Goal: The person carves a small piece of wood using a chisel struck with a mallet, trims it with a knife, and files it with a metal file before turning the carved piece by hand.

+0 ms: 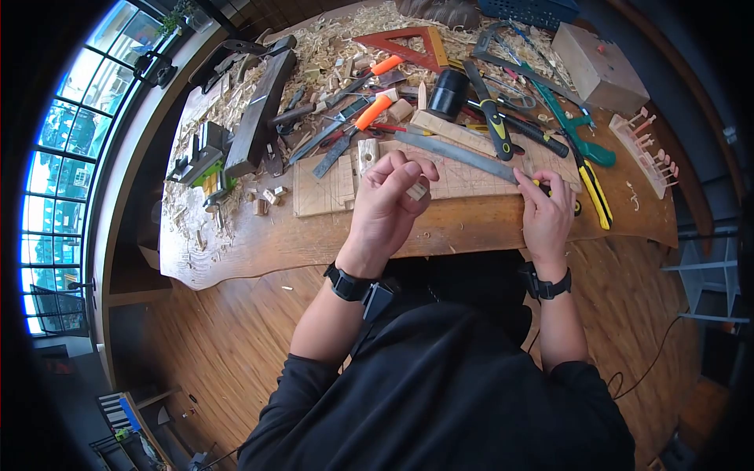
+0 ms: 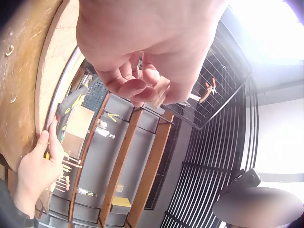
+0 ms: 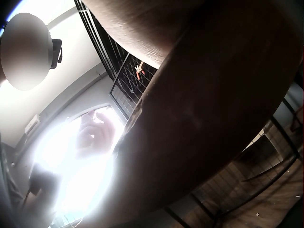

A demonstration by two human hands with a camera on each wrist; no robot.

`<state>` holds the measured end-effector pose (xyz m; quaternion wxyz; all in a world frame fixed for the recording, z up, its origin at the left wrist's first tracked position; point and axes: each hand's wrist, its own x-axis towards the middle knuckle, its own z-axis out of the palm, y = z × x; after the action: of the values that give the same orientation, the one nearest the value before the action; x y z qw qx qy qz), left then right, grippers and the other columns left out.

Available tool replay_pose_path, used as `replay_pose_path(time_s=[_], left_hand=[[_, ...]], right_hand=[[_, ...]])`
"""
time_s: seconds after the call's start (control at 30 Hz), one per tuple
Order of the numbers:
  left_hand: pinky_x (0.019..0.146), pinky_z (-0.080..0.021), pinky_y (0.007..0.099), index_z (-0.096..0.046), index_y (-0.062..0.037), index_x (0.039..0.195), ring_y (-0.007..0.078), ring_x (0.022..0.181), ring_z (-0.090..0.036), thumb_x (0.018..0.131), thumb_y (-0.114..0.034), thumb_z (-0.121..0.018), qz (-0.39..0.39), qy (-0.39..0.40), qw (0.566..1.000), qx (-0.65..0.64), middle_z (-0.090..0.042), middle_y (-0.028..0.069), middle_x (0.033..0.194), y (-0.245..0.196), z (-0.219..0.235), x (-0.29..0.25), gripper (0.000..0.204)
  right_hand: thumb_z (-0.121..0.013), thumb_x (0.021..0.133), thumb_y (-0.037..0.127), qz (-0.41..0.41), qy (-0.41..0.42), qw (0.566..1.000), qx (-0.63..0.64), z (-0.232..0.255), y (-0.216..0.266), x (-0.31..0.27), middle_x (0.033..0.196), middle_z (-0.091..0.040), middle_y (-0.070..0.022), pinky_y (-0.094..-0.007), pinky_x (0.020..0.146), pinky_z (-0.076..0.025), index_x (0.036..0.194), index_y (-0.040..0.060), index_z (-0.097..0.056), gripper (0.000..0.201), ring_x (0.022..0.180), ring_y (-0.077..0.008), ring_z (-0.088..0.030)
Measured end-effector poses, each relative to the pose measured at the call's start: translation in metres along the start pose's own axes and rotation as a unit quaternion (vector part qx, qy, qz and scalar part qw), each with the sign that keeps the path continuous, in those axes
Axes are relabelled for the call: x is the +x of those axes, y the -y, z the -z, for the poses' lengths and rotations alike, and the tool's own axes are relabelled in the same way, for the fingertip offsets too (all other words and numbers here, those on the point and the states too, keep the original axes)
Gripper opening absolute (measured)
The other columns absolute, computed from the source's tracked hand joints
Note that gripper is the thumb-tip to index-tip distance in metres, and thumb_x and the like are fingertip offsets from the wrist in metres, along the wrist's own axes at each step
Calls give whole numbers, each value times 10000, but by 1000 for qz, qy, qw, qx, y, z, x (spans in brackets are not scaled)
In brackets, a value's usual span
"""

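Observation:
My left hand [image 1: 385, 204] is raised in front of the bench edge, its fingers curled and pinching a small pale wooden piece [image 1: 417, 191]. In the left wrist view the wooden piece [image 2: 160, 92] shows between thumb and fingers, partly covered by them. My right hand [image 1: 547, 212] grips a long flat grey file [image 1: 463, 157] at its right end, with thumb and forefinger along the metal and the handle mostly hidden under the palm. The file slants over a flat wooden board [image 1: 455, 185] with pencil lines. A wooden block with a hole [image 1: 367, 154] stands beyond my left hand.
Chisels with orange handles [image 1: 374, 112], a black cylinder [image 1: 449, 93], a green-handled saw [image 1: 591, 149] and a yellow cutter [image 1: 594, 196] crowd the bench behind. A wooden plane [image 1: 263, 110] lies left among shavings. At right are a wooden box [image 1: 601, 71] and a peg rack [image 1: 644, 149].

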<state>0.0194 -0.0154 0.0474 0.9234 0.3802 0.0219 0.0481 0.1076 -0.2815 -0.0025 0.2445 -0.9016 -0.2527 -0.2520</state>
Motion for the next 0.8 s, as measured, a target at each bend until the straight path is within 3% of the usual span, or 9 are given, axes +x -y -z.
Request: replay_pose_path(time_s=[0.17, 0.27, 0.37, 0.43, 0.53, 0.63, 0.77, 0.8], left_hand=[[611, -442, 211, -591, -110, 1026, 100, 758, -582, 1069, -185, -717, -29, -9, 999, 44, -706, 119, 1059, -6, 5, 3, 152], [634, -474, 216, -632, -95, 1091, 106, 829, -615, 1063, -203, -723, -13, 54, 998, 4, -712, 137, 1108, -6, 14, 5, 143], [696, -508, 218, -685, -66, 1183, 110, 861, -628, 1046, -170, -738, -23, 79, 997, -4, -717, 144, 1121, -5, 19, 7, 180], [835, -602, 304, -702, -2, 1228, 194, 968, -737, 1014, -50, -746, -14, 84, 996, -23, -754, 175, 1150, -5, 21, 7, 224], [871, -577, 260, -716, 1, 1232, 176, 1023, -720, 1013, -97, -760, -5, 57, 998, 18, -715, 172, 1231, -10, 9, 2, 244], [911, -589, 275, -690, 0, 1277, 207, 1091, -730, 1020, -83, -744, -4, 63, 998, 13, -708, 183, 1264, -12, 8, 1, 276], [865, -589, 271, -642, -8, 1317, 200, 1000, -733, 1062, -145, -704, -8, 90, 996, 5, -717, 176, 1186, -15, 7, 2, 297], [787, -578, 266, -620, -9, 1318, 186, 900, -718, 1079, -196, -683, -7, 105, 994, -7, -714, 165, 1119, -14, 10, 2, 310]], right_hand=[[-773, 904, 79, 2, -1, 1000, 2, -1, -1, 0, 1074, -643, -36, -406, 892, -451, 1235, 226, -832, 367, 1030, -264, -620], [-774, 905, 80, 1, 0, 1000, 1, 0, 0, 0, 1073, -642, -36, -407, 888, -451, 1233, 224, -832, 364, 1030, -264, -620], [-775, 906, 82, 4, -2, 1000, 4, -1, -1, 0, 1069, -640, -37, -407, 885, -450, 1234, 223, -832, 362, 1028, -263, -622], [-774, 909, 82, 3, -3, 1000, 5, -1, -1, 0, 1065, -640, -37, -408, 884, -449, 1235, 222, -832, 360, 1027, -264, -623], [-774, 910, 83, 5, 1, 1000, 1, -1, -2, 0, 1063, -640, -37, -407, 887, -450, 1234, 222, -832, 357, 1027, -265, -624], [-775, 912, 87, 5, -1, 1000, 4, -1, -2, 0, 1063, -640, -37, -407, 889, -452, 1232, 221, -832, 352, 1027, -266, -623], [-773, 916, 90, 6, 2, 1000, 1, 1, 0, 1, 1064, -640, -38, -406, 894, -454, 1232, 220, -832, 347, 1029, -266, -624], [-772, 918, 93, 3, 3, 1000, -2, 1, 0, 1, 1065, -640, -39, -406, 896, -454, 1230, 219, -832, 342, 1031, -265, -624]])
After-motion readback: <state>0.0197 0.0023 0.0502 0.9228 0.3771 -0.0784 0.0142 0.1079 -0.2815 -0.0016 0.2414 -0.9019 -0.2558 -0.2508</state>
